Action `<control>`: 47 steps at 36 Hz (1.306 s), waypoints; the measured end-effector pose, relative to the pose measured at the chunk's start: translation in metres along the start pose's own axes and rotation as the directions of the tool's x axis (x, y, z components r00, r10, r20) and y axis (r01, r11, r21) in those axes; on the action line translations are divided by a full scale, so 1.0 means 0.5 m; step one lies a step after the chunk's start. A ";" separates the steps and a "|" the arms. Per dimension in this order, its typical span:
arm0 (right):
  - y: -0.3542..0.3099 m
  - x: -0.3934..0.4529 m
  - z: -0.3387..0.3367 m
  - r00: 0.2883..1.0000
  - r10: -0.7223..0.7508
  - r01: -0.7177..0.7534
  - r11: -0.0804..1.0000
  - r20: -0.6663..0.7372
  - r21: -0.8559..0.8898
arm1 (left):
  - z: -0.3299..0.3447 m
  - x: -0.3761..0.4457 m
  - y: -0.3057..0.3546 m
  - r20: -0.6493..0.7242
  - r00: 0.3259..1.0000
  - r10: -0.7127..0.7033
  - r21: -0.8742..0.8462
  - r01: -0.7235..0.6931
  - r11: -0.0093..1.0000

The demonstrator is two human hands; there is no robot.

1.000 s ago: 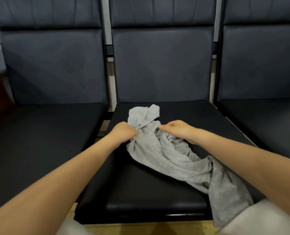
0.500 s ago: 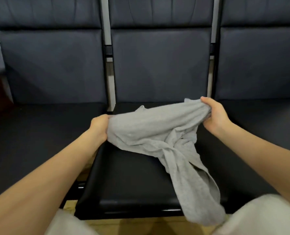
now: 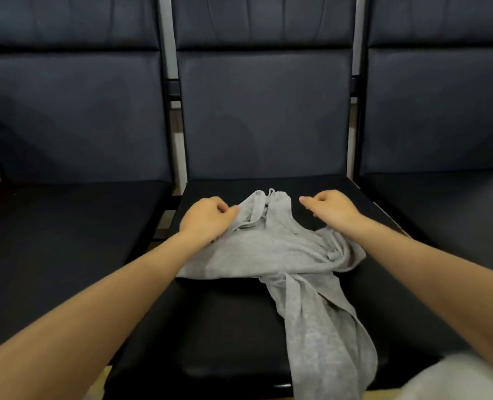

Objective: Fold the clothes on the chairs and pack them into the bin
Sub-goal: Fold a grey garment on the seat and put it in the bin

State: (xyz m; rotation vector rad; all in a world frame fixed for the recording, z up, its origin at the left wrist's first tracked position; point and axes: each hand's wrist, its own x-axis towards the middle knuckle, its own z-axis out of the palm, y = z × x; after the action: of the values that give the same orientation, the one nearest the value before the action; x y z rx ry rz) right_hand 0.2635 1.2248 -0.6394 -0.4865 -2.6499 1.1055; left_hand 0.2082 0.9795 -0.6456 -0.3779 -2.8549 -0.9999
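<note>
A grey garment (image 3: 268, 249) lies crumpled on the black seat of the middle chair (image 3: 210, 327), and one long twisted end hangs over the seat's front edge at the lower right. My left hand (image 3: 207, 217) is at the garment's upper left edge, fingers curled and pinching the cloth there. My right hand (image 3: 329, 207) hovers over the bare seat just right of the garment's top, fingers loosely curled and holding nothing. Its forearm crosses above the bunched right side of the cloth. No bin is in view.
Dark padded chairs stand on both sides, the left chair (image 3: 66, 226) and the right chair (image 3: 441, 203), with narrow gaps and metal frame bars between them. My light-coloured knee (image 3: 456, 379) shows at the bottom right.
Half a second ago both hands held the garment stretched wide above the seat. It has come down onto the seat, the hands have moved closer together, and my right hand has let go.
</note>
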 end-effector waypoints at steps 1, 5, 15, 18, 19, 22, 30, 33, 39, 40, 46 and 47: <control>-0.002 0.012 0.016 1.000 0.022 -0.021 0.999 0.021 -0.025 | 0.013 0.004 0.009 0.002 0.999 0.053 0.020 -0.053 0.998; -0.010 0.043 0.084 0.986 0.027 0.001 0.985 0.163 -0.173 | 0.067 0.008 0.002 0.141 0.980 0.143 0.254 -0.175 0.951; 0.009 0.037 0.050 0.962 0.244 -0.263 0.694 0.124 0.671 | -0.012 0.012 -0.008 0.306 0.873 -0.379 -0.905 0.391 0.169; 0.022 0.021 0.013 0.917 0.279 -0.380 0.387 0.286 0.840 | -0.046 -0.010 -0.015 0.423 0.872 -0.247 -0.906 0.415 -0.087; 0.025 0.016 0.003 0.906 0.280 -0.402 0.336 0.317 0.852 | -0.054 -0.014 -0.016 0.430 0.874 -0.224 -0.903 0.419 -0.099; 0.021 0.001 -0.014 0.883 0.266 -0.458 0.301 0.387 0.837 | -0.072 -0.021 -0.021 0.463 0.876 -0.137 -0.884 0.446 -0.140; 0.009 -0.003 -0.013 0.900 0.295 -0.425 0.431 0.320 0.796 | -0.068 -0.028 -0.007 0.686 0.696 -0.211 -0.545 0.684 0.485; 0.023 0.006 -0.006 0.944 0.284 -0.319 0.645 0.170 0.695 | -0.045 -0.031 -0.003 0.504 0.799 -0.329 -0.116 0.440 0.891; 0.040 0.007 -0.010 0.965 0.238 -0.249 0.691 0.112 0.679 | -0.030 -0.024 0.009 0.320 0.885 -0.339 0.092 0.327 0.941; 0.040 0.008 -0.011 0.961 0.248 -0.261 0.665 0.123 0.700 | -0.032 -0.022 0.008 0.293 0.893 -0.342 0.106 0.325 0.940; 0.027 0.003 -0.011 0.925 0.313 -0.362 0.548 0.217 0.754 | -0.049 -0.020 0.003 0.380 0.834 -0.400 0.111 0.388 0.915; 0.024 0.003 -0.008 0.926 0.310 -0.360 0.546 0.216 0.756 | -0.049 -0.018 0.000 0.409 0.823 -0.394 0.095 0.391 0.915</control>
State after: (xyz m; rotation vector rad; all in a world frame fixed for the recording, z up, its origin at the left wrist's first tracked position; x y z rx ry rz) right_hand 0.2661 1.2358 -0.6455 -0.7724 -1.8037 2.2564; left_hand 0.2170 0.9622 -0.6280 0.0147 -3.4272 -1.0780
